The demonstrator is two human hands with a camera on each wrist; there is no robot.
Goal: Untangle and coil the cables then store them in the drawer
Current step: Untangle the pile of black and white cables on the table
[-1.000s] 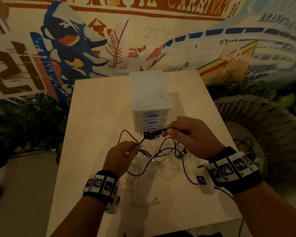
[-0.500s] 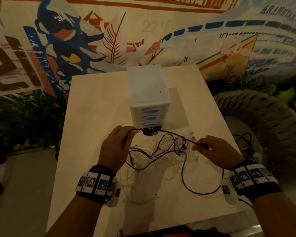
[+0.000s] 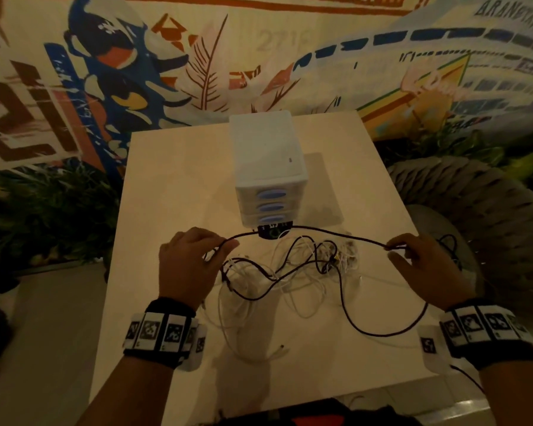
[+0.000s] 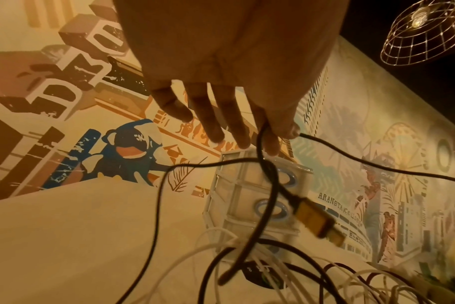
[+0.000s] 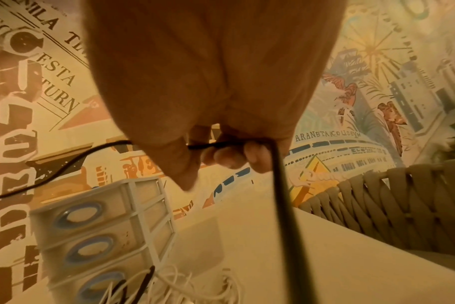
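A thin black cable stretches taut between both hands above the pale table. The left hand pinches it with thumb and forefinger; the right hand curls around it. Slack loops lie among tangled white cables, near the white plastic three-drawer unit.

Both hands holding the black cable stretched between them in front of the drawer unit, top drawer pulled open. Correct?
Not quite: the top drawer is closed. The head view shows all three drawers of the drawer unit flush and shut. The rest holds: the left hand and right hand hold the black cable stretched between them in front of the unit, above the tangle on the table.
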